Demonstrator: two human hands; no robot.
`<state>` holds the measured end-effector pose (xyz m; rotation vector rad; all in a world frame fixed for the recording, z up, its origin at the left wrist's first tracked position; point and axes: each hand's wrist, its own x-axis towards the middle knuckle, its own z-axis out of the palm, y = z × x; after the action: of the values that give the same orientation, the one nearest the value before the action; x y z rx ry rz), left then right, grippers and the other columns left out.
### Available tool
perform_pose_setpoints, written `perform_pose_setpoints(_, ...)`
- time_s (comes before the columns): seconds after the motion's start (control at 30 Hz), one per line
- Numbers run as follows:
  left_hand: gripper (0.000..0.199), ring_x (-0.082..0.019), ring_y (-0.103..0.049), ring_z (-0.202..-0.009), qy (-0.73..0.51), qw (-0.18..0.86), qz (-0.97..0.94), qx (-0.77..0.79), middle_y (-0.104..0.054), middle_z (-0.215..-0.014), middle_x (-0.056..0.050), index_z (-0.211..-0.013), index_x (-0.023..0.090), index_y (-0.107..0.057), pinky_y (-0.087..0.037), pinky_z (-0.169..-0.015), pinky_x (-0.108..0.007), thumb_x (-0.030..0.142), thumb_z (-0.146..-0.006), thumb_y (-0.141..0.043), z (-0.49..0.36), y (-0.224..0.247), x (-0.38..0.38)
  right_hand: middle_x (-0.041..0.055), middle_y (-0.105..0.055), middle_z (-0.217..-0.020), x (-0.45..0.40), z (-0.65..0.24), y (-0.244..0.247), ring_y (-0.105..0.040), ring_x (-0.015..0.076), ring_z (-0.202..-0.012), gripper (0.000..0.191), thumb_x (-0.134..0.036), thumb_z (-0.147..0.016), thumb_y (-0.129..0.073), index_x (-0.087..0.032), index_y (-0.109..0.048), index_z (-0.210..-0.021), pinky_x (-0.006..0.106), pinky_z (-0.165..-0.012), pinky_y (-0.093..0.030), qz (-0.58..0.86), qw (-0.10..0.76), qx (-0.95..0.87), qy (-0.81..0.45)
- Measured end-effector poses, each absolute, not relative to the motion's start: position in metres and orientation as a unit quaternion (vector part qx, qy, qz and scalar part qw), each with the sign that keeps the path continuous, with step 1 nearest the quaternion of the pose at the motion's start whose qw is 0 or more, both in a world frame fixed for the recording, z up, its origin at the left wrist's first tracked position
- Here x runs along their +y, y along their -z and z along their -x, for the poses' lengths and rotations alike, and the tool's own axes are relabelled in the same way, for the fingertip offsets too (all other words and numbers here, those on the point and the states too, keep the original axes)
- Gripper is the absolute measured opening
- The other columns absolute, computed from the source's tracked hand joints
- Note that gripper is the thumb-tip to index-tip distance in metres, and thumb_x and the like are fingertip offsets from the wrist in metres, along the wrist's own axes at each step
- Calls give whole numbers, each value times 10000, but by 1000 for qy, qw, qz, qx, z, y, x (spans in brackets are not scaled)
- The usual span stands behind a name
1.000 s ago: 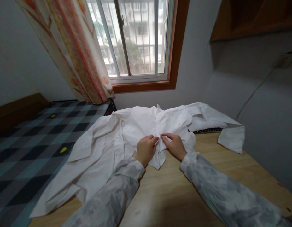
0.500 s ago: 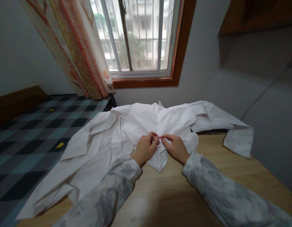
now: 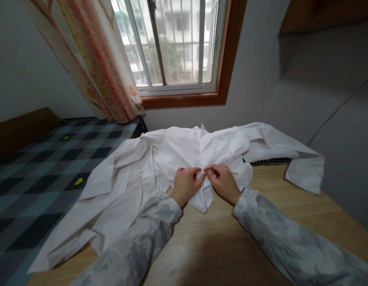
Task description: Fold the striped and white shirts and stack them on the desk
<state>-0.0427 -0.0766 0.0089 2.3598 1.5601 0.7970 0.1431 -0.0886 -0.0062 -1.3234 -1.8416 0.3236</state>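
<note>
A white button-up shirt (image 3: 181,145) lies spread over the wooden table (image 3: 228,246), its front placket running down the middle between my hands. My left hand (image 3: 186,182) pinches the cloth at the placket near the lower hem. Right beside it, my right hand (image 3: 224,182) has its thumb and fingertips closed on the same spot from the other side. The fingertips of both hands nearly meet, and any button between them is too small to make out. A pointed flap of the hem hangs below the hands onto the table.
More white cloth (image 3: 112,194) spreads left over the table edge, beside a bed with a checked sheet (image 3: 31,190). One sleeve (image 3: 306,172) reaches right. A dark-edged item (image 3: 270,161) shows under the shirt. Behind are a curtain (image 3: 103,59) and a barred window (image 3: 178,47).
Both hands stay at the same place on the placket; their fingers have shifted slightly, the left fingers now straighter and the right ones more curled. The whole view has moved a little.
</note>
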Motion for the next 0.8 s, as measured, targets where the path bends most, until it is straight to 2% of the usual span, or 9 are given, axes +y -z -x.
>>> perform_pose_setpoints(0.27, 153, -215, -700, -715, -265, 114, -779, 557, -794, -764, -47, -896, 261, -848, -401, -703, -342, 334, -928, -717, 36, -10, -77, 62, -773, -983, -86, -142, 8, -680, 262, -975, 153, -301, -1018, -660, -251, -793, -960, 387, -916, -514, 494, 437, -734, -161)
perform_pose_setpoints(0.43, 159, -178, -698, -747, -327, 189, -748, 545, -802, -838, -14, -951, 240, -830, -418, -702, -296, 266, -928, -676, 38, -6, -76, 62, -795, -984, -87, -142, 7, -697, 260, -959, 170, -323, -1042, -654, -238, -778, -961, 397, -908, -518, 464, 473, -728, -176)
perform_pose_setpoints(0.6, 162, -173, -679, -759, -390, 254, -722, 512, -775, -848, -7, -993, 207, -784, -457, -732, -286, 309, -966, -661, 39, 1, -71, 64, -798, -1028, -90, -141, 3, -706, 266, -1005, 163, -299, -1058, -642, -252, -780, -985, 416, -942, -526, 434, 505, -726, -171)
perform_pose_setpoints(0.8, 153, -185, -651, -762, -391, 284, -732, 480, -743, -857, -25, -1021, 198, -711, -456, -719, -299, 296, -1004, -595, 41, 8, -66, 74, -776, -1024, -93, -139, 0, -699, 267, -1001, 149, -298, -1053, -660, -251, -790, -998, 421, -946, -542, 417, 498, -744, -157)
